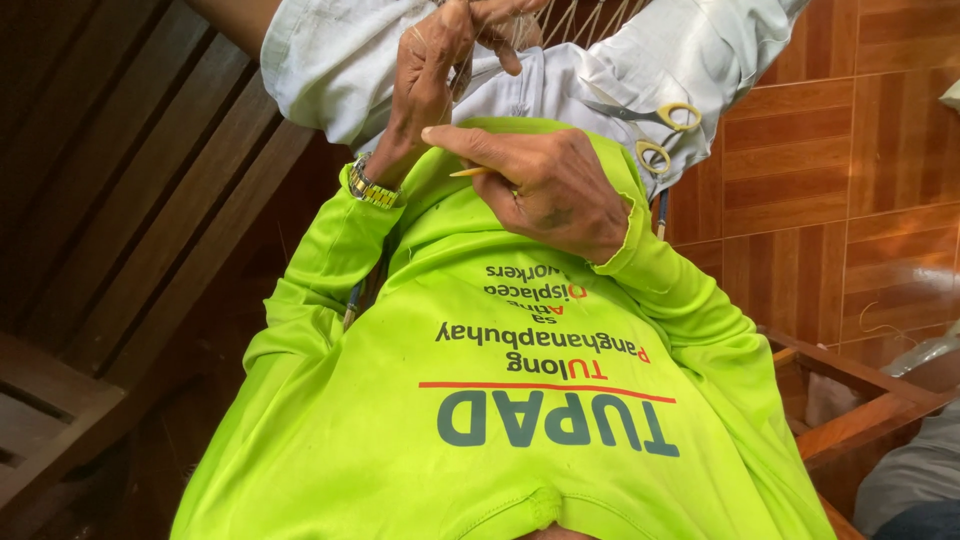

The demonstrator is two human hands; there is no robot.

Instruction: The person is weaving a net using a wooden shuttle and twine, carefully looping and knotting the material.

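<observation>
Left hand [432,70] pinches taut net strands [570,20], keeping them tensioned | right hand [550,185], just below it, grips our netting needle [472,172] | scissors [655,125] rest right of both, on pale cloth [330,60].

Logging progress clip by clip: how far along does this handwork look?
Done: hard to tell; the worked part is mostly cut off at the top edge. In hand: the left hand pinches thin strands over the pale cloth; the right hand holds a small stick. Left: cannot tell. The scissors lie unused.
</observation>
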